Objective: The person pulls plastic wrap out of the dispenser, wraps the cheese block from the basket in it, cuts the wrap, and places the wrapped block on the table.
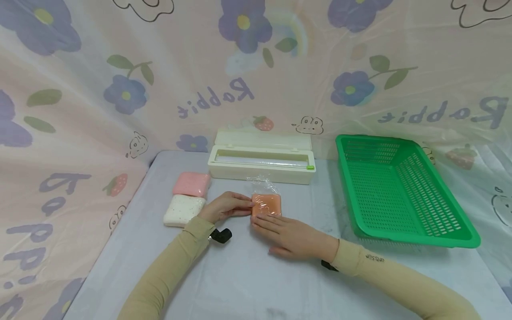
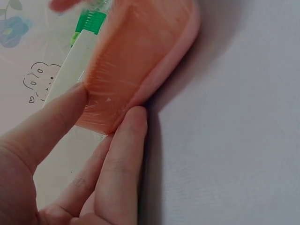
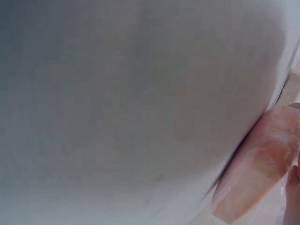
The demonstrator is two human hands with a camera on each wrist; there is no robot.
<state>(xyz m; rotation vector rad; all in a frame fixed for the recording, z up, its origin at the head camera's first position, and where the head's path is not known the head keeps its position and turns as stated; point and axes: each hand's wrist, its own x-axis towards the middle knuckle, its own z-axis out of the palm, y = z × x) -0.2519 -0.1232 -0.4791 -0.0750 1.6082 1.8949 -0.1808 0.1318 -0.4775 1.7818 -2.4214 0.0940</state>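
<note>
A rounded orange square block [image 1: 267, 204], wrapped in clear plastic film, lies on the table in the head view. Loose film [image 1: 262, 183] sticks out past its far edge. My left hand [image 1: 224, 208] pinches the block's left side; the left wrist view has its fingertips [image 2: 137, 115] against the film-covered edge. My right hand [image 1: 294, 235] lies with straight fingers along the near edge, fingertips on the film. The right wrist view catches the wrapped block [image 3: 258, 164] at its right border.
Behind the block stands a white cling film dispenser [image 1: 262, 173], lid up, with a green slide cutter [image 1: 310, 167]. A pink block [image 1: 192, 184] and a speckled white block [image 1: 184, 210] sit to the left. A green plastic basket [image 1: 416, 240] stands on the right.
</note>
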